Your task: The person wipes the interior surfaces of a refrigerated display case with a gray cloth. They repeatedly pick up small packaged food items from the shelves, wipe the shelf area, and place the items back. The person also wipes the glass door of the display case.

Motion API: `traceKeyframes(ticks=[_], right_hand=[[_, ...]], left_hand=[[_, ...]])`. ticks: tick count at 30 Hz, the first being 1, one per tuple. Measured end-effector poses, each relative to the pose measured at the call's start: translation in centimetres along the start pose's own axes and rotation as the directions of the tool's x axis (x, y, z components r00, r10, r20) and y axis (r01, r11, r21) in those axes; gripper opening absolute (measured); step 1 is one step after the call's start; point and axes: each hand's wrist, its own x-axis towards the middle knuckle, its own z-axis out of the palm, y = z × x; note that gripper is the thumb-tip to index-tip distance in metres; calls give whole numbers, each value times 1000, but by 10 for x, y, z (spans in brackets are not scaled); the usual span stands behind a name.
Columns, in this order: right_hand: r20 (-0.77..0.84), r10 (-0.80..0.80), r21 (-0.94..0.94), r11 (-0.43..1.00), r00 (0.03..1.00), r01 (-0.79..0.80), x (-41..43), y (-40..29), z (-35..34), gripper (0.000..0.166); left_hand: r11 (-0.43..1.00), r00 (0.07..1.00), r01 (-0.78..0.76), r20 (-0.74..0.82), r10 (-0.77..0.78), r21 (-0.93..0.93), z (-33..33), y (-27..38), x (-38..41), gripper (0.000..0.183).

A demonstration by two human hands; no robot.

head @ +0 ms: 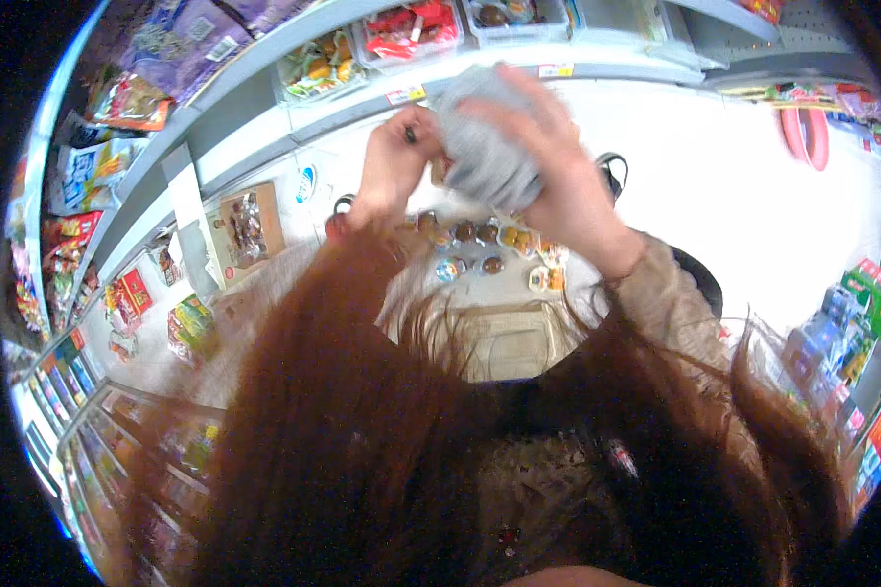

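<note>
A grey cloth (pixel 488 143), blurred by motion, is bunched in my right hand (pixel 569 172) in front of the shelf. Close to the cloth's left side is my left hand (pixel 396 161), its fingers curled. A small dark spot shows between those fingers, and a brownish edge lies just beside them; whether the hand grips anything is unclear. Below both hands, small clear-packed cups (pixel 477 232) with brown and yellow contents stand in rows. Nearer to me sits a clear plastic tray (pixel 517 345), partly covered by strands of hair.
Ahead runs a white shelf (pixel 242 143) with clear bins of yellow packs (pixel 323 66) and red packs (pixel 411 29). An opened cardboard box (pixel 249 227) of wrapped sweets stands at left, near loose packets (pixel 191 323). Stacked goods (pixel 844 345) line the right; a pink ring-shaped object (pixel 805 138) is farther off.
</note>
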Motion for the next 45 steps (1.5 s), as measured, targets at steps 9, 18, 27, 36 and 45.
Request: traceKeyframes(ticks=[9,18,27,36,45], right_hand=[[281,635,907,71,720,-416,24,17,-5,33],[235,583,773,373,778,-513,18,-2,18,43],[-45,499,397,804,865,-443,17,4,7,67],[22,530,482,737,848,-473,13,1,-11,71],[10,482,401,801,876,-445,-2,2,-1,68]], left_hand=[[915,992,-123,-80,100,-384,-13,18,-31,6],[982,978,-163,-113,174,98,4,15,-22,6],[979,935,-12,-346,82,201,-59,-58,73,3],[868,759,-97,-528,380,487,-75,-68,203,17],[55,705,-236,132,697,970,-82,-108,213,49]])
